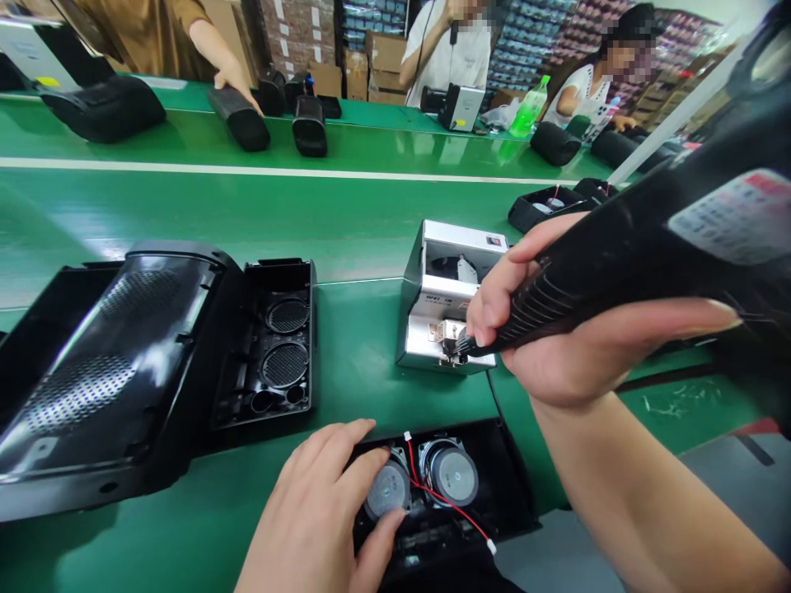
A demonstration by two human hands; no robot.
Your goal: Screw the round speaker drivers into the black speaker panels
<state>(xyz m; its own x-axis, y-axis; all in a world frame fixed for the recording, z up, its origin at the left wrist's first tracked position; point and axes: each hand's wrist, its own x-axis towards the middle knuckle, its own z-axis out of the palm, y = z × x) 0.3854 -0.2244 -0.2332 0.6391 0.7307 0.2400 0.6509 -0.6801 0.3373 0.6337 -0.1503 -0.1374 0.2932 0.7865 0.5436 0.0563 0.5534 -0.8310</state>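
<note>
My right hand point(568, 346) is wrapped round a black electric screwdriver point(606, 255). Its tip meets the front outlet of a silver screw feeder point(426, 288). Below, my left hand point(321, 502) rests at the left end of a black speaker housing point(500, 461), thumb and fingers curved round the left round speaker driver point(388, 487). A second speaker driver point(454, 473) sits to its right in the same housing. Red wires point(454, 506) with white plugs run loose over the housing, between and past the drivers.
Left of the feeder lie an open black shell point(265, 329) with round grilles and glossy perforated covers point(111, 354). Across the green bench point(346, 206), co-workers sit or stand with black speaker units point(309, 128), another feeder point(463, 107) and a green bottle point(530, 109).
</note>
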